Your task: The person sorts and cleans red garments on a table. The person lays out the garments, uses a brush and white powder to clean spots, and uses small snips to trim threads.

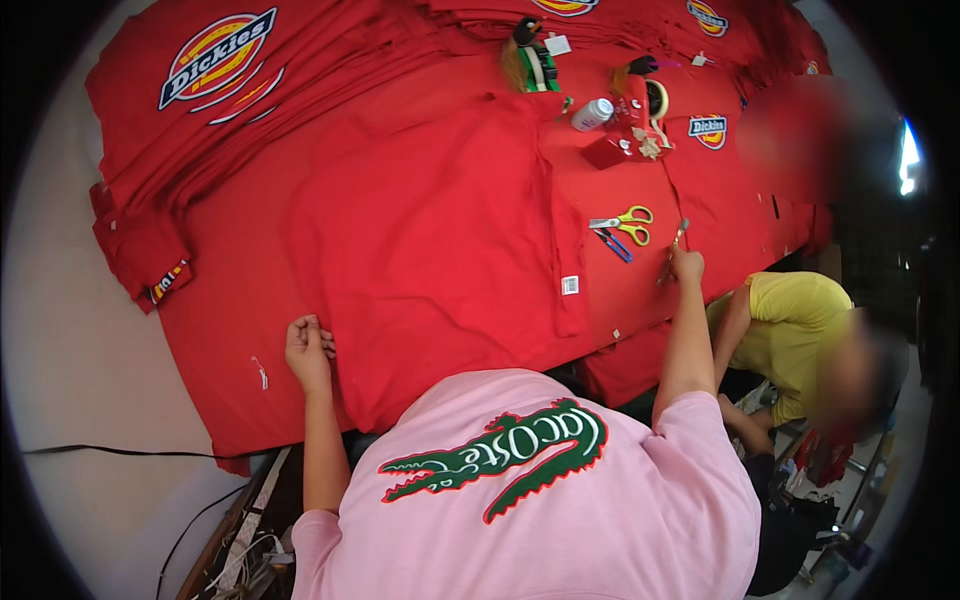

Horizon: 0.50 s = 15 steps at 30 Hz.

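A red shirt (pixel 430 240) lies spread, wrinkled, across the table before me, with a white tag (pixel 570 285) on its right side. At its left edge, my left hand (pixel 310 345) is closed, fingers curled on the cloth; how firmly they grip is unclear. To the right of the shirt, my right hand (pixel 687 263) is closed around a small metal tool (pixel 682 232), perhaps thread snips, whose exact kind I cannot make out. Just left of that hand lie yellow-handled scissors (pixel 632 222) and a blue cutter knife (pixel 613 245).
Red shirts (pixel 300 65) with printed emblems are piled along the far side. A green tape dispenser (pixel 540 70), a white can (pixel 593 114) and a red tape dispenser (pixel 630 130) stand at the back. A person in yellow (pixel 790 305) sits low at the right. A black cord (pixel 130 453) runs left.
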Motion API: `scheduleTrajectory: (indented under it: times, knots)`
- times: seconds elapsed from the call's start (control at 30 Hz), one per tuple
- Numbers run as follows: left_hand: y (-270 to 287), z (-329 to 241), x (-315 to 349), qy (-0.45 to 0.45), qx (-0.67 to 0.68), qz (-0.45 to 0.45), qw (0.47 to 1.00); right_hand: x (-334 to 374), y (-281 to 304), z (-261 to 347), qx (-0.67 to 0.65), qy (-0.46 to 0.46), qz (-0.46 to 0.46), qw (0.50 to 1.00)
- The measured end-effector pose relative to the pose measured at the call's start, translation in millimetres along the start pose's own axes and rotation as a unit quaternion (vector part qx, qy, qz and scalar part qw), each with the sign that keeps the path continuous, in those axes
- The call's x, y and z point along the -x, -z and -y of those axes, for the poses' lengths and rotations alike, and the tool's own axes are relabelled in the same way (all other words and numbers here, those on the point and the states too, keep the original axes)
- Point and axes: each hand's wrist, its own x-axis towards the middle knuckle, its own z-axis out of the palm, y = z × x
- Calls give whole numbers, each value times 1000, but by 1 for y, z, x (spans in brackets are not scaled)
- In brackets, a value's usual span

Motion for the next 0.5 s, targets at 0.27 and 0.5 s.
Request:
scheduleTrajectory:
  times: [0.27,0.5]
  knots:
    - [-6,20,10,-234,-209,-102,944,123,61,246,-397,319,-30,860]
    - [-5,29,8,-233,-183,-105,949,140,-13,449,-338,431,84,833]
